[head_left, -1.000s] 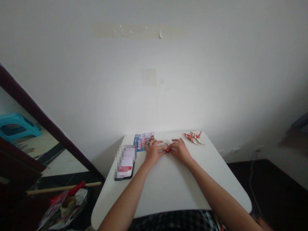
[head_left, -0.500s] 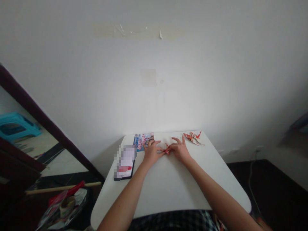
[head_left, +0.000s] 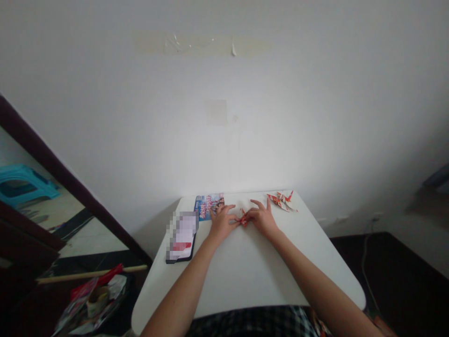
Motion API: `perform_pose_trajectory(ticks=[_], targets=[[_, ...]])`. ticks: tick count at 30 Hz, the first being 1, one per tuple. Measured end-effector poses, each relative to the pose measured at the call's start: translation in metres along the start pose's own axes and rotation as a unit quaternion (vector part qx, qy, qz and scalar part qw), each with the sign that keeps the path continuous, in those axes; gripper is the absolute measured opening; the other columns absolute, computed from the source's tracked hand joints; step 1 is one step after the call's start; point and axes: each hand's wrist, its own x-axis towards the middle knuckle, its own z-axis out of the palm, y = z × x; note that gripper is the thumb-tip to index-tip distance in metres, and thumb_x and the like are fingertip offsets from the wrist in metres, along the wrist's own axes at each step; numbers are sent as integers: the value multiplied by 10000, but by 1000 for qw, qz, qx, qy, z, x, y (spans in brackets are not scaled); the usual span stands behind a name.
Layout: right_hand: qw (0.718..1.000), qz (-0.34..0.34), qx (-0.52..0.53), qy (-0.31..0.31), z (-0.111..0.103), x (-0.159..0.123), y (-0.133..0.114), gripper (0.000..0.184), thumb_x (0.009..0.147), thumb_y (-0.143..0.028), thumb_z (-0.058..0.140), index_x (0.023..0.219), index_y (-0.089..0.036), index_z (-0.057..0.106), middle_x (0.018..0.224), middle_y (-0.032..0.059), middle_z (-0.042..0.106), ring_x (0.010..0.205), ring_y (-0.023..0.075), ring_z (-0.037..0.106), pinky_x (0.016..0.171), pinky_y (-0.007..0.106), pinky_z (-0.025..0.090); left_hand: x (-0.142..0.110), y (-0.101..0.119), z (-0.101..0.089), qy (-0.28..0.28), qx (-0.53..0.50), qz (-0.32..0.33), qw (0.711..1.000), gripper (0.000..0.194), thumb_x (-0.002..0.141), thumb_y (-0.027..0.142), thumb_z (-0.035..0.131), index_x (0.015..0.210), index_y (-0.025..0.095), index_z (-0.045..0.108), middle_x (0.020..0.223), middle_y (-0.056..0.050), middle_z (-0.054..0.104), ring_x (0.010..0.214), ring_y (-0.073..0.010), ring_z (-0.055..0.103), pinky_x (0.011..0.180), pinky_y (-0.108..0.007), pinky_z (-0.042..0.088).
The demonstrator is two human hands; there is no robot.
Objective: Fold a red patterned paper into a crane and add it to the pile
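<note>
Between my two hands, just above the middle of the white table [head_left: 252, 276], is a small piece of folded red patterned paper [head_left: 243, 219]. My left hand [head_left: 223, 223] pinches its left side between thumb and index finger, the other fingers spread. On its right side my right hand [head_left: 260, 218] pinches it too, with some fingers raised. The fingertips partly hide the paper, so its exact shape is unclear. Folded red-and-white paper figures [head_left: 281, 201], pointed like origami cranes, lie at the far right corner, beyond my right hand.
A phone [head_left: 183, 238], its screen blurred out, lies at the table's left edge. A blue printed card [head_left: 206, 207] is behind my left hand. The wall [head_left: 280, 117] meets the table's far edge. On the left floor stands a bag-lined bin [head_left: 101, 304] beside a mirror showing a blue stool [head_left: 28, 182].
Almost nothing differs. Both hands keep their pinch on the folded paper in the same place, and the view has shifted very slightly.
</note>
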Motion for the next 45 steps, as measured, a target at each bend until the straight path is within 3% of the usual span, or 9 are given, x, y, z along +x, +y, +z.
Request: perform_pose_trajectory(ticks=[8, 14, 28, 37, 45], targets=[[1000, 15, 19, 6, 2, 0, -1, 218, 926, -226, 625, 962, -364, 790, 1065, 0, 790, 1378, 261, 506, 1210, 698, -108, -3, 3, -1, -1, 4, 0, 1000, 86, 854, 347, 766, 918, 315, 813, 1499, -30, 603, 1479, -356, 361, 1208, -746, 86], [985, 136, 99, 25, 12, 2, 1, 131, 886, -294, 671, 940, -312, 788, 1160, 45, 749, 1353, 283, 522, 1187, 726, 86, 0, 1, 4, 17, -2, -22, 1000, 133, 823, 355, 803, 956, 354, 809, 1482, -26, 612, 1469, -359, 393, 1187, -776, 98], [977, 205, 60, 5, 17, 9, -2, 139, 821, -262, 707, 899, -330, 799, 1261, 36, 677, 1354, 334, 450, 1174, 757, 48, 2, 2, 2, 16, -26, -39, 999, 132, 791, 370, 830, 923, 377, 817, 1476, -14, 619, 1454, -387, 412, 1174, -817, 55], [973, 224, 53, 16, 14, 10, -6, 89, 830, -265, 736, 847, -317, 806, 1213, 45, 669, 1305, 314, 490, 1209, 671, 107, 3, 3, 1, 13, -30, -37, 999, 137, 788, 347, 834, 923, 364, 825, 1475, -17, 622, 1483, -387, 393, 1202, -801, 70], [979, 194, 63, 1, 10, 4, -4, 108, 849, -315, 731, 925, -320, 807, 1262, 24, 668, 1331, 279, 480, 1229, 597, 111, 2, -1, 5, 20, -14, -37, 999, 102, 794, 360, 830, 895, 354, 825, 1477, -15, 620, 1482, -380, 396, 1200, -789, 76]])
